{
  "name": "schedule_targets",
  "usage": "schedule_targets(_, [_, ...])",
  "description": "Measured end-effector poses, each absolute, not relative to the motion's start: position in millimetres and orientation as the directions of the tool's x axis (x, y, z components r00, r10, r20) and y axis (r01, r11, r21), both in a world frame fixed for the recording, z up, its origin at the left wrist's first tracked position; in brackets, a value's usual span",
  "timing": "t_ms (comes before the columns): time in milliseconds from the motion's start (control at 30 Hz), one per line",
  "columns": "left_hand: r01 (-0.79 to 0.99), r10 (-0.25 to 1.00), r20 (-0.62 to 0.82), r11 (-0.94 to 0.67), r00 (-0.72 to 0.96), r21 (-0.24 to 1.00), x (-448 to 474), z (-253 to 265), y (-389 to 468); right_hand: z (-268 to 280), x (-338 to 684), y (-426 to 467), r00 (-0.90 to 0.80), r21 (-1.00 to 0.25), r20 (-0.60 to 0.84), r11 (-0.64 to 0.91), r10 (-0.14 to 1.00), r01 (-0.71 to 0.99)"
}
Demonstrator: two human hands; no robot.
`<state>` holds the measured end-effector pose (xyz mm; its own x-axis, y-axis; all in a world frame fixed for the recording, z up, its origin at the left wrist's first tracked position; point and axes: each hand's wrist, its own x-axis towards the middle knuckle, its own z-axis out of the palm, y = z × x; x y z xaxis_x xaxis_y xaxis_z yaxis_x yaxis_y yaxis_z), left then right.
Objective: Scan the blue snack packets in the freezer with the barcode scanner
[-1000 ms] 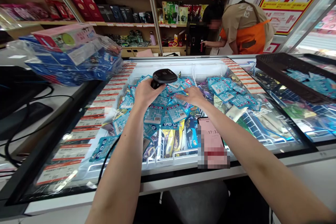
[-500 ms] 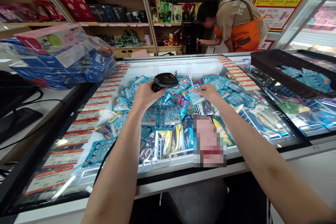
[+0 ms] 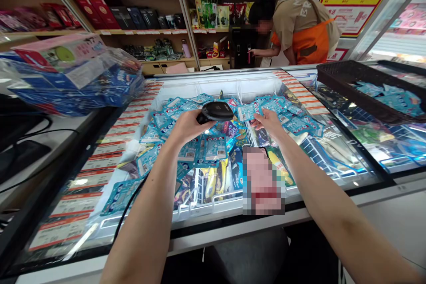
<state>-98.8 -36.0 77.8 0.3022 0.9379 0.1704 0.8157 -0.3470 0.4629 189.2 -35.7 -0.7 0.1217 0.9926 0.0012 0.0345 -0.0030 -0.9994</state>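
Note:
My left hand [image 3: 191,126] is wrapped round a black handheld barcode scanner [image 3: 217,111], its head pointing right over the open freezer. A cord runs down along my left forearm. At the right, my right hand [image 3: 269,123] pinches the edge of a small blue ice-pop packet [image 3: 246,112], whose barcode side shows. The scanner's front is close to this packet, a small gap apart. Below and around both hands lie many similar blue packets [image 3: 213,148], spread over wire baskets. A phone [image 3: 262,179], blurred out, lies near the freezer's front edge, below my right hand.
A plastic-wrapped stack of boxes [image 3: 71,75] stands at the left. A dark basket [image 3: 333,77] with blue packets rests at the right. Price labels [image 3: 133,117] line the freezer glass. Behind, a person in an orange apron [image 3: 311,42] bends forward before stocked shelves [image 3: 133,31].
The scanner has moved right and slightly down, toward the packet. My right hand has shifted a little right and down, and the packet now shows its barcode at its left part.

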Motion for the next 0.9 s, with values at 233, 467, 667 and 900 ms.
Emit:
schedule_targets(233, [0.822,0.929,0.160,-0.370,0.333,0.434,-97.4,75.3,-36.9,-2.4,188.7,-36.1,0.106,-0.996,0.025,0.015,0.994,0.089])
schedule_targets(467, [0.836,0.925,0.154,-0.381,0.348,0.396,-96.6,73.2,-34.2,-1.5,188.0,-36.9,0.104,-0.995,0.038,0.028,0.994,0.098])
schedule_targets(667, [0.848,0.930,0.135,-0.367,0.342,0.381,-95.0,74.4,-35.3,-2.4,186.7,-36.8,0.101,-0.994,0.071,0.062,0.992,0.092])
schedule_targets(900, [0.856,0.927,0.136,-0.375,0.350,0.355,-93.7,72.3,-33.9,-2.6,187.2,-36.5,0.106,-0.989,0.082,0.067,0.991,0.134])
